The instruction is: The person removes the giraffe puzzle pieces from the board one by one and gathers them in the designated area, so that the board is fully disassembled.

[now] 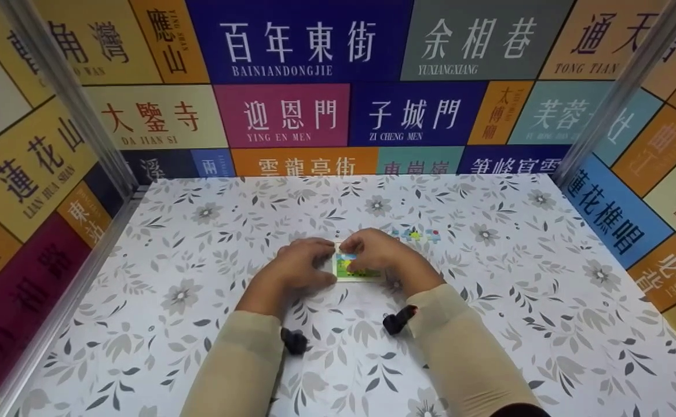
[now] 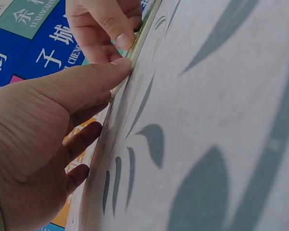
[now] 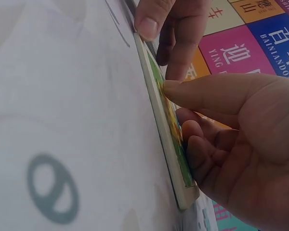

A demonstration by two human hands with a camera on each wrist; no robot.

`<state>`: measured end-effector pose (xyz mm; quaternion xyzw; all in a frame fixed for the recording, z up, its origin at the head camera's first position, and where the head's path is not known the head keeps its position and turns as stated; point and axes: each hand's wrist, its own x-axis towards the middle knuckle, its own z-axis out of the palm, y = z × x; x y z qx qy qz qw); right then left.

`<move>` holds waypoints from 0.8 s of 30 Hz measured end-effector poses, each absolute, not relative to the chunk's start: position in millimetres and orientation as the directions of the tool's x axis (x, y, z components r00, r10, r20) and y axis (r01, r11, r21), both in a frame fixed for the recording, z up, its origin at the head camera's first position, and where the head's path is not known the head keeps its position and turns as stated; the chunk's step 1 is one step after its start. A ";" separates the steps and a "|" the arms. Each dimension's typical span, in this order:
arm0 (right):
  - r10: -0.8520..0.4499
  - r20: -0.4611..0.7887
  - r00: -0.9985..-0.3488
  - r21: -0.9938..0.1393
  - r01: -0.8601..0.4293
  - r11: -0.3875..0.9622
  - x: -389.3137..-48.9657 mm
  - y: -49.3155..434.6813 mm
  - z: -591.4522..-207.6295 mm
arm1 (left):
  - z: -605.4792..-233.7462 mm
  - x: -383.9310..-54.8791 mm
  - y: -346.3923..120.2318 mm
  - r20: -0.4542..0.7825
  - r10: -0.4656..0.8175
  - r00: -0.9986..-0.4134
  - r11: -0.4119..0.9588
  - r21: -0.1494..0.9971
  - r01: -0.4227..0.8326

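A small, thin jigsaw puzzle board [image 1: 358,271] with a green, yellow and blue picture and a pale border lies flat on the table. At its left end is my left hand [image 1: 304,263], thumb at the near corner and other fingers toward the far side, loosely bent. My right hand [image 1: 381,255] reaches over the board from the right. In the right wrist view, its thumb and bent fingers [image 3: 195,130] touch the picture side of the board [image 3: 169,130]. Whether a loose piece sits between them is hidden. Several loose puzzle pieces [image 1: 416,234] lie beyond the right hand.
White cloth with grey leaves and flowers covers the table [image 1: 158,359]. Panels with coloured sign blocks [image 1: 291,116] rise behind and on both sides, joined by metal corner posts [image 1: 618,87]. Each beige sleeve carries a black wrist camera [image 1: 295,341].
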<state>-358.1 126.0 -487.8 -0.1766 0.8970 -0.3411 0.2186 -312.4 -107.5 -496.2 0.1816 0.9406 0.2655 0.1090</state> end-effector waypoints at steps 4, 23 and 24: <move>-0.480 -0.269 -0.835 -0.695 -0.176 0.697 -357.9 125.4 -490.0 | -496.2 -312.2 -107.8 -0.118 0.389 -0.914 0.802 0.530 0.273; -0.506 -0.210 -0.836 -0.717 -0.220 0.661 -356.0 126.0 -492.3 | -496.7 -311.5 -107.7 -0.102 0.400 -0.911 0.791 0.540 0.287; -0.510 -0.204 -0.836 -0.722 -0.223 0.655 -355.6 126.2 -492.4 | -496.8 -311.3 -107.7 -0.096 0.403 -0.910 0.789 0.541 0.293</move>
